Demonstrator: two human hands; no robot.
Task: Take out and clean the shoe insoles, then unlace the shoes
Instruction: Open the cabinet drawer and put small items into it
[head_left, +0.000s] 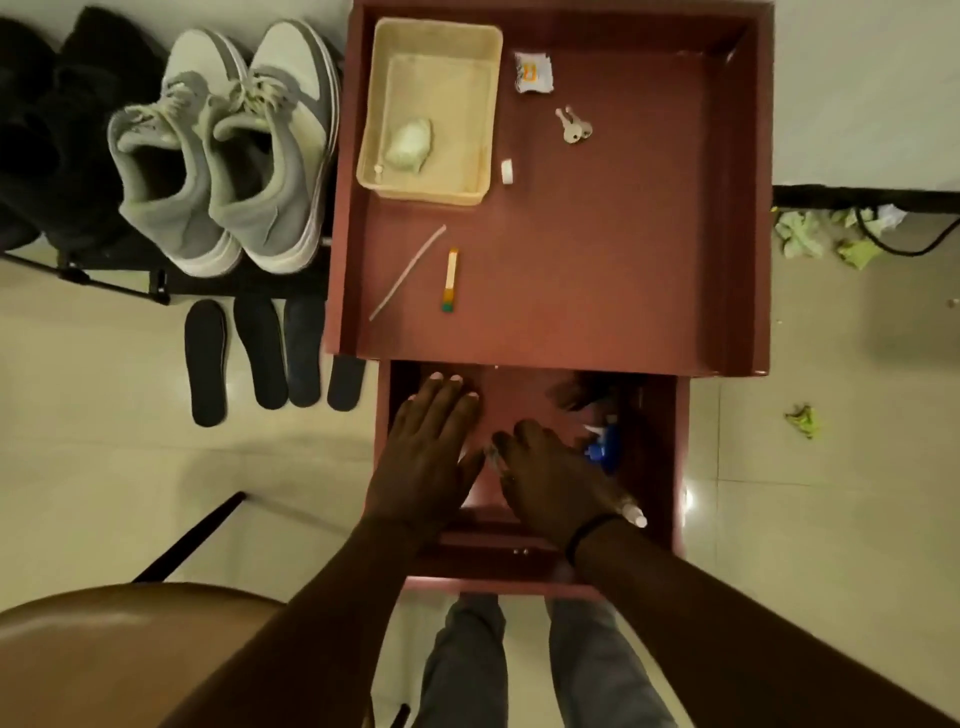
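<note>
Showing four insoles (270, 358) out at nine o'clock; sneakers (223, 150) laced; left hand (426, 447) spread flat; right hand (550, 478) fingers unclear.

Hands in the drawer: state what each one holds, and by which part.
The left hand lies flat and open on the drawer floor, holding nothing. The right hand covers a bottle; whether it grips it cannot be told.
</note>
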